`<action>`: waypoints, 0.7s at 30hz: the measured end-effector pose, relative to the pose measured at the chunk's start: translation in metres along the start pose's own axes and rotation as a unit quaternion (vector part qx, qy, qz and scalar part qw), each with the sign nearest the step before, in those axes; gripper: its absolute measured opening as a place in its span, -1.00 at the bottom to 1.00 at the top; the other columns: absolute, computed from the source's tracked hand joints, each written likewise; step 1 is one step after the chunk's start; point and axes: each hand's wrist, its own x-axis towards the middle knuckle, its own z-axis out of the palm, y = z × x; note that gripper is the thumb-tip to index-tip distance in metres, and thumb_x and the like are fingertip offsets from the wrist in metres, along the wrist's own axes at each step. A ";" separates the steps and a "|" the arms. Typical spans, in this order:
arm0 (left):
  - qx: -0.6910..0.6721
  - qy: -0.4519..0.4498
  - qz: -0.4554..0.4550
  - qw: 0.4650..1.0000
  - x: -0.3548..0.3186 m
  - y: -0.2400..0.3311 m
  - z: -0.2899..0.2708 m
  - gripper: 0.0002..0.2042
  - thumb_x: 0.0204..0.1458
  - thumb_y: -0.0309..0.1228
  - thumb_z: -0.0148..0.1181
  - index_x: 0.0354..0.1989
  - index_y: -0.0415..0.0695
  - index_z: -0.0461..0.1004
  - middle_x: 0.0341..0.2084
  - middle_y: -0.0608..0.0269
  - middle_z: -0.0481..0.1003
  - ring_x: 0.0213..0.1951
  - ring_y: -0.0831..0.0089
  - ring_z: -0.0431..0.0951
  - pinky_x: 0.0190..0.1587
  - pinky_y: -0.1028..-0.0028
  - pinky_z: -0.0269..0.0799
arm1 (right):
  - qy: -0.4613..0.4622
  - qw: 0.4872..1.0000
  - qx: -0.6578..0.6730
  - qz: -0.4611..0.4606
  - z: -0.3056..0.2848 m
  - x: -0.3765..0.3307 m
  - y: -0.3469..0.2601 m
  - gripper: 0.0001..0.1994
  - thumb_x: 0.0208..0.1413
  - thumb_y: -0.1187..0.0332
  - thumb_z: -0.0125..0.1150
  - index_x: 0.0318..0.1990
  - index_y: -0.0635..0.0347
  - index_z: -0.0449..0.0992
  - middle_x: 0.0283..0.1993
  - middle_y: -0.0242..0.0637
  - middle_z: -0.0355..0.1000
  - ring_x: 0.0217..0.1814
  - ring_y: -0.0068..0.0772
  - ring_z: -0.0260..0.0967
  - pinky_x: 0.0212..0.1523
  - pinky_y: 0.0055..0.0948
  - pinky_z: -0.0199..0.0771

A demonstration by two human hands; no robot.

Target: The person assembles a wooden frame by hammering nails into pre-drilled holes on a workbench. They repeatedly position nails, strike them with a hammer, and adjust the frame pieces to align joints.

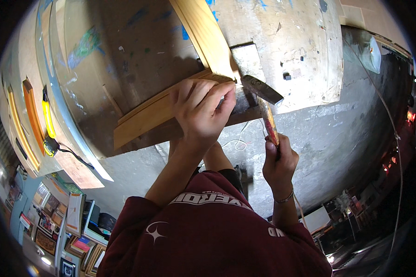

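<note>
My right hand (281,164) is wrapped round the lower handle of a hammer (269,122). Its dark metal head is close to the fingertips of my left hand (201,108). Those fingers are pinched together at the corner where two lengths of pale wooden moulding meet; whatever sits between them is too small to make out. One moulding (208,39) runs away from me towards the far edge of the view. The other moulding (145,111) slants to the left along the near side of the worktable, and my left hand covers part of it.
The paint-stained worktable (305,51) ends close to my body. At the left lie a yellow utility knife (47,113), a tape measure (51,145) and wooden strips (31,111). A small dark block (287,76) rests at right. Shelves (90,221) stand lower left; a cord (396,138) hangs right.
</note>
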 end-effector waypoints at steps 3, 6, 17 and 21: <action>-0.001 -0.003 -0.006 1.000 0.001 0.002 -0.001 -0.82 -0.13 -0.47 0.52 -0.32 0.03 0.71 -0.41 0.49 0.59 -0.29 0.40 0.52 -0.11 0.34 0.34 | -0.002 1.000 -0.007 -0.004 -0.002 0.003 0.000 -0.80 0.42 0.35 0.15 -0.09 0.36 0.51 -0.34 -0.06 0.57 -0.47 -0.15 0.60 -0.49 -0.28 0.53; 0.002 0.006 -0.006 1.000 -0.001 0.000 0.001 -0.83 -0.15 -0.44 0.52 -0.35 0.07 0.68 -0.40 0.51 0.61 -0.30 0.42 0.54 -0.13 0.33 0.33 | -0.013 1.000 -0.017 -0.004 -0.005 0.005 -0.004 -0.79 0.42 0.35 0.15 -0.09 0.37 0.50 -0.32 -0.04 0.57 -0.46 -0.13 0.60 -0.49 -0.27 0.53; 0.007 0.014 0.005 1.000 0.000 0.000 0.002 -0.83 -0.16 -0.46 0.51 -0.37 0.04 0.68 -0.43 0.50 0.60 -0.31 0.42 0.53 -0.13 0.35 0.32 | -0.010 1.000 -0.024 -0.012 -0.007 0.003 -0.007 -0.77 0.41 0.34 0.17 -0.10 0.42 0.50 -0.32 -0.01 0.58 -0.44 -0.11 0.62 -0.47 -0.27 0.56; -0.002 0.016 0.004 1.000 0.002 0.001 0.002 -0.84 -0.15 -0.47 0.50 -0.38 0.03 0.67 -0.42 0.49 0.61 -0.30 0.42 0.53 -0.14 0.35 0.32 | -0.008 0.999 -0.032 -0.014 -0.009 0.004 -0.009 -0.79 0.40 0.37 0.18 -0.09 0.41 0.50 -0.33 -0.01 0.58 -0.44 -0.12 0.63 -0.48 -0.27 0.56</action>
